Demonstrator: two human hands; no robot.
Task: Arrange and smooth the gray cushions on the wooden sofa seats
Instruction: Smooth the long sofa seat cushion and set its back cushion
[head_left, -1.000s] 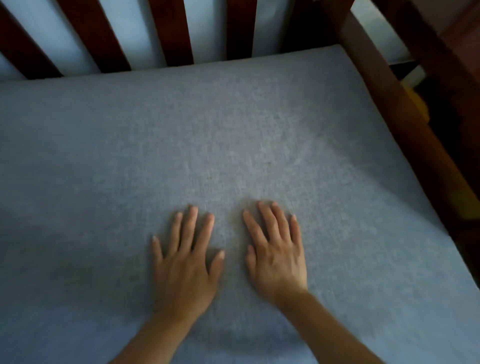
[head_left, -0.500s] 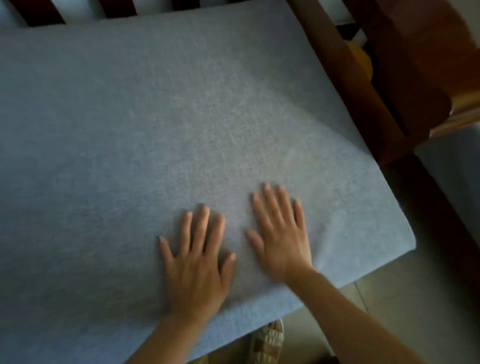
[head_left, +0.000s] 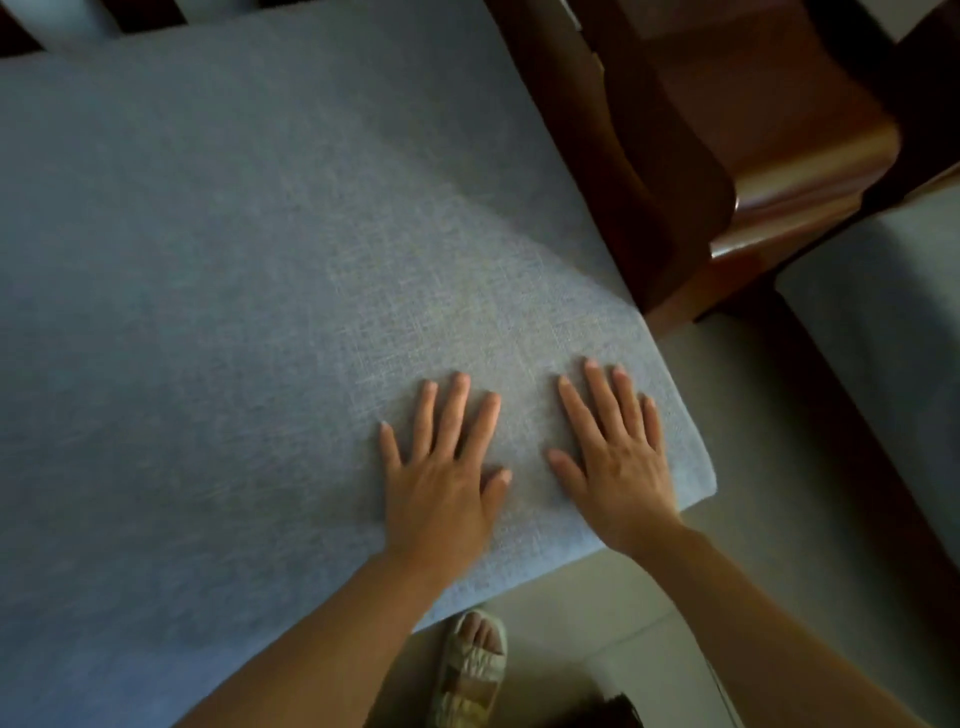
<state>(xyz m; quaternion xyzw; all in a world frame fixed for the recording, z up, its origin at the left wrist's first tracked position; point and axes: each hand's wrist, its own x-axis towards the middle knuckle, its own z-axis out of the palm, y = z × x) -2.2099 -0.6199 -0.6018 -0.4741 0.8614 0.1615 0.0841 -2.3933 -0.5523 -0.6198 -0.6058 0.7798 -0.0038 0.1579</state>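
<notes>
Wide bare stretch of gray cushion (head_left: 234, 260) open left and ahead. Blocked on right by wooden armrest (head_left: 753, 156), tight against cushion edge. Back slats (head_left: 140, 13) wall off far side. Floor (head_left: 753, 467) open past front corner.

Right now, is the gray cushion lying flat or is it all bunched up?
Flat. The gray cushion shows no folds or bunches, and the left hand and right hand rest open-palmed on it.

No lettering, label, brand mark, number or sign can be read anywhere in the head view. The woven gray fabric cushion (head_left: 260, 260) carries only its plain crosshatch weave, and the polished reddish-brown wooden sofa armrest (head_left: 779, 156) shows bare grain and shine. The pale strapped sandal (head_left: 475, 670) on the floor bears no legible mark either.
</notes>
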